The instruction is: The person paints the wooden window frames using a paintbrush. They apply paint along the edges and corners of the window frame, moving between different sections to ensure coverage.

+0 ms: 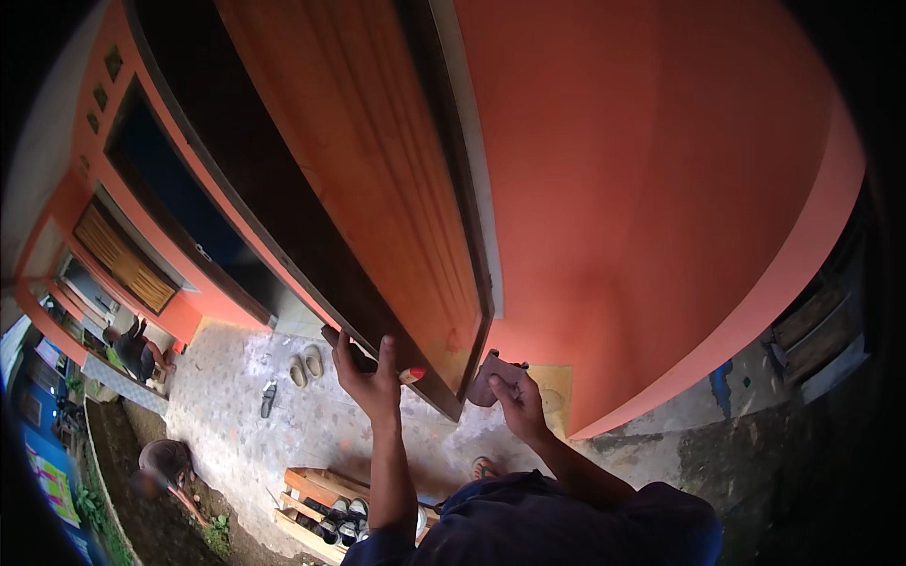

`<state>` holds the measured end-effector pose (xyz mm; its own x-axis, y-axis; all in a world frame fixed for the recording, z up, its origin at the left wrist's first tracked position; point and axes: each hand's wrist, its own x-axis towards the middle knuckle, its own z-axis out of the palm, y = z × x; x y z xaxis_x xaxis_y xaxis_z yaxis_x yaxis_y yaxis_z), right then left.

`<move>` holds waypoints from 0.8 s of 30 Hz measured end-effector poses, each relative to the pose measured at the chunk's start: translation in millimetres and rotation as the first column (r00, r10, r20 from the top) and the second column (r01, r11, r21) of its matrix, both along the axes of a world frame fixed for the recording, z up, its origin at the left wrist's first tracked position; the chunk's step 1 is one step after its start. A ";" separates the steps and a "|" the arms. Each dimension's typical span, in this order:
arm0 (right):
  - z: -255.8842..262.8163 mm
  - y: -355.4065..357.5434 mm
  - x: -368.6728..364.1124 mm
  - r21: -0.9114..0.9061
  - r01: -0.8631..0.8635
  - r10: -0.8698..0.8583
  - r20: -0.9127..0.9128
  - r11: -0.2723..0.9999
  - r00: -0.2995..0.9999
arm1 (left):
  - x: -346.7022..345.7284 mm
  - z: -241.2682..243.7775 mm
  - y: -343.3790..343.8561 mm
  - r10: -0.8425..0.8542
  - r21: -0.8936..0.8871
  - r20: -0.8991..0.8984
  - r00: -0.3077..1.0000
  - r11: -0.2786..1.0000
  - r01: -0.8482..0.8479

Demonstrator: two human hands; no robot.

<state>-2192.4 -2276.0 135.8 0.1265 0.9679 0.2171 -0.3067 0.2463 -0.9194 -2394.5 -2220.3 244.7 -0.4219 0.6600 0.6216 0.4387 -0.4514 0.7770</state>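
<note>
My left hand is raised at the lower edge of a tilted wooden window sash with a dark frame. It grips a tool whose red-and-pale end pokes out beside the thumb; a dark part shows at the fingers, and the rest is hidden. Whether the fingers also touch the sash, I cannot tell. My right hand holds a creased brown sheet that looks like sandpaper, thumb on top. This sheet is just right of the sash's bottom corner, near the orange wall.
A wooden rack with several shoes stands below my left forearm. Clogs and a dark sandal lie on the concrete floor. One person crouches by the far wall; another bends over the soil bed.
</note>
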 end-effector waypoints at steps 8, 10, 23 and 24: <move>-38.0 12.1 -35.1 -0.080 0.023 -0.018 0.064 0.997 0.998 | -53.9 6.6 48.0 0.181 -0.022 -0.089 0.979 0.983 -0.184; -42.9 10.5 -41.1 -0.124 0.062 -0.045 0.136 0.990 0.990 | -66.7 5.9 53.5 0.163 -0.058 -0.061 0.985 0.984 -0.166; -20.4 28.9 -61.9 -0.128 0.078 -0.071 0.053 0.989 0.996 | -70.1 -0.2 54.4 0.130 -0.010 -0.166 0.977 0.991 -0.134; -18.9 29.0 -63.8 -0.129 0.060 -0.053 0.058 0.990 0.997 | -68.9 2.7 49.6 0.120 -0.022 -0.173 0.978 0.992 -0.125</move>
<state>-2256.2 -2247.1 117.0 0.1733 0.9801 0.0971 -0.2446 0.1384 -0.9597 -2463.4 -2170.7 247.4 -0.3900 0.6310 0.6707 0.6168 -0.3618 0.6991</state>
